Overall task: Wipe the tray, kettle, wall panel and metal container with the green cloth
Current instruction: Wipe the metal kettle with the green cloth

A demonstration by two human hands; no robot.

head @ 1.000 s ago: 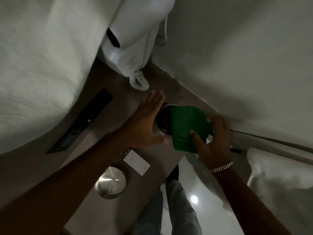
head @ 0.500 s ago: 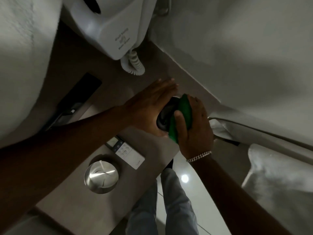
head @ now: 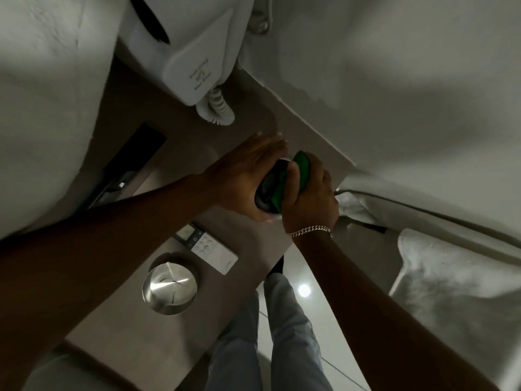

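Note:
A dark round container [head: 266, 190] stands on the brown counter [head: 158, 342] near the wall. My left hand [head: 239, 179] is wrapped around its left side. My right hand [head: 313, 198], with a chain bracelet on the wrist, holds the green cloth [head: 302, 167] bunched against the container's right side and rim. Most of the container is hidden by both hands. A shiny round metal container [head: 169, 284] sits on the counter at the lower left, apart from both hands.
A white remote control [head: 210, 248] lies between the shiny container and my hands. A white wall-mounted hair dryer [head: 194, 60] with a coiled cord hangs above. A dark slot [head: 132, 159] is set in the counter at left. White fabric [head: 451, 283] lies at right.
My left hand has closed around the dark container. The green cloth, spread over the container a second ago, is now bunched in my right hand against its side.

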